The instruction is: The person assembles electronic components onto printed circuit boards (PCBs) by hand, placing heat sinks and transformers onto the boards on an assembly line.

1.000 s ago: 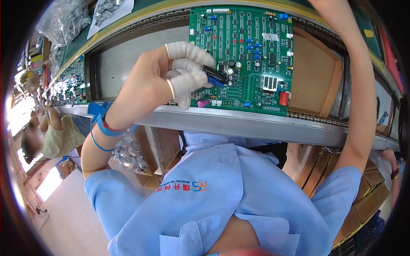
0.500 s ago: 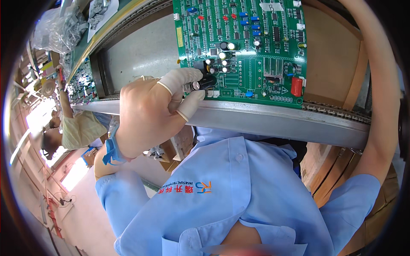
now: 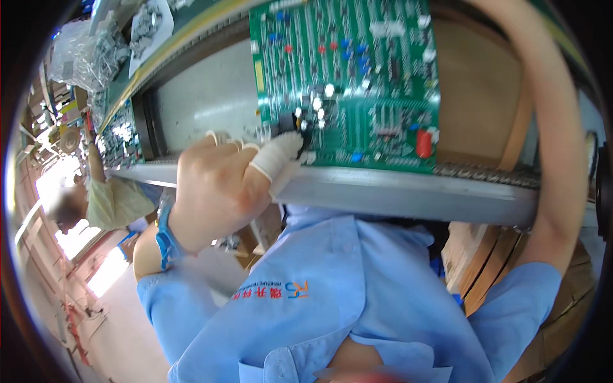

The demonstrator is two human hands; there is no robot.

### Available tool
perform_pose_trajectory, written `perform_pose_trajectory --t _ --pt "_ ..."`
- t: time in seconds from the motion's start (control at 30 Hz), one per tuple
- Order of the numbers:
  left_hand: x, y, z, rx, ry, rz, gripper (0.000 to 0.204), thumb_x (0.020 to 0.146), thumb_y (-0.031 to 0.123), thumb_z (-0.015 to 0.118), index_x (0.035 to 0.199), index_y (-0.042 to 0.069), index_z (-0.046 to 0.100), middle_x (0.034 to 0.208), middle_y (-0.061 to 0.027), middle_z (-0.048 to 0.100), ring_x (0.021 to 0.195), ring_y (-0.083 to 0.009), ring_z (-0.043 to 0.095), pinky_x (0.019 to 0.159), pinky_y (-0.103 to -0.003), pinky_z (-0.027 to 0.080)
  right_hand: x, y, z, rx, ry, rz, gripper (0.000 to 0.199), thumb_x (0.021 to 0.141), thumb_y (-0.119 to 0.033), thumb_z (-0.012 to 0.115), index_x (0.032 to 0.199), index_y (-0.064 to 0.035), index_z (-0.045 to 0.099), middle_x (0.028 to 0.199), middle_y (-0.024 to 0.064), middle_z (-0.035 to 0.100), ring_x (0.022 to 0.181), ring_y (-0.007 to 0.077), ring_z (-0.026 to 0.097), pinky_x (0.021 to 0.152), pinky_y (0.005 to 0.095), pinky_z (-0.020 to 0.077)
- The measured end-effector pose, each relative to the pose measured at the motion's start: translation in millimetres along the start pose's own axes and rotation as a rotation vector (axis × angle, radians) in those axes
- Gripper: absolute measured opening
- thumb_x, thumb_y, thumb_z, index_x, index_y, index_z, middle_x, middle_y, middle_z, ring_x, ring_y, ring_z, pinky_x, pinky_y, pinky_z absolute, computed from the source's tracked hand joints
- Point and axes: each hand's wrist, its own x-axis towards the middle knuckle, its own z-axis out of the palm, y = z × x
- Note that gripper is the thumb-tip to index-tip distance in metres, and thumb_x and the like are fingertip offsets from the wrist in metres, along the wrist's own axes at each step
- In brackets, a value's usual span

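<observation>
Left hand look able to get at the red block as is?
Likely yes. The left hand is at a black part by the board's left edge; only small parts show between there and the red block, and the right forearm lies off the board.

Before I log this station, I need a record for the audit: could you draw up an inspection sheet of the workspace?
Surface: long silver metal rail nearest the person; flat grey metal plate beyond.
Job's things: large rectangular green circuit board; dark blocky components at its near left corner.
Clutter: crumpled clear plastic bag; white paper sheet bearing small grey parts.
Hands: left hand, white finger cots, at those components, grip unclear; right hand out of view.
Cables: nothing clearly seen.
Surroundings: person in pale yellow top, left.
</observation>
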Motion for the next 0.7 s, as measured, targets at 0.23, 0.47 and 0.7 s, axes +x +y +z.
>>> perform_pose_trajectory --t 0.23,0.47,0.7 --pt "2.6 -1.6 1.5 -0.153 -0.002 -0.027 0.031 0.076 0.02 0.076 0.106 0.011 0.07 0.051 -0.0031 0.052 0.046 -0.0208 0.055 0.048 -0.035 0.042 1.1 -2.4 -12.3 0.159 -0.017 0.198 0.022 0.084 -0.02 0.067 0.098 -0.0021 0.066 0.099 0.0154 0.064 0.095 0.0343 0.062 0.081 0.0424 0.0491" --pt "-0.2 -29.2 -5.2 -0.274 0.248 -0.22 0.037 0.077 0.018 0.079 0.112 0.011 0.07 0.053 -0.0022 0.049 0.045 -0.0144 0.043 0.047 -0.029 0.037 20.9 -1.1 -7.6 -0.073 -0.022 0.065 0.016 0.083 -0.017 0.067 0.087 -0.0018 0.064 0.092 0.0172 0.066 0.092 0.0359 0.063 0.08 0.045 0.0488" --pt "-26.9 -32.9 18.1 -0.442 0.517 -0.265 0.033 0.079 0.018 0.076 0.109 0.008 0.07 0.064 -0.0054 0.065 0.053 -0.0193 0.06 0.049 -0.03 0.045 -29.8 -34.1 -32.3 0.205 -0.057 -0.09 0.024 0.089 -0.013 0.061 0.11 -0.0004 0.061 0.096 0.0086 0.062 0.09 0.023 0.059 0.082 0.0329 0.0458"
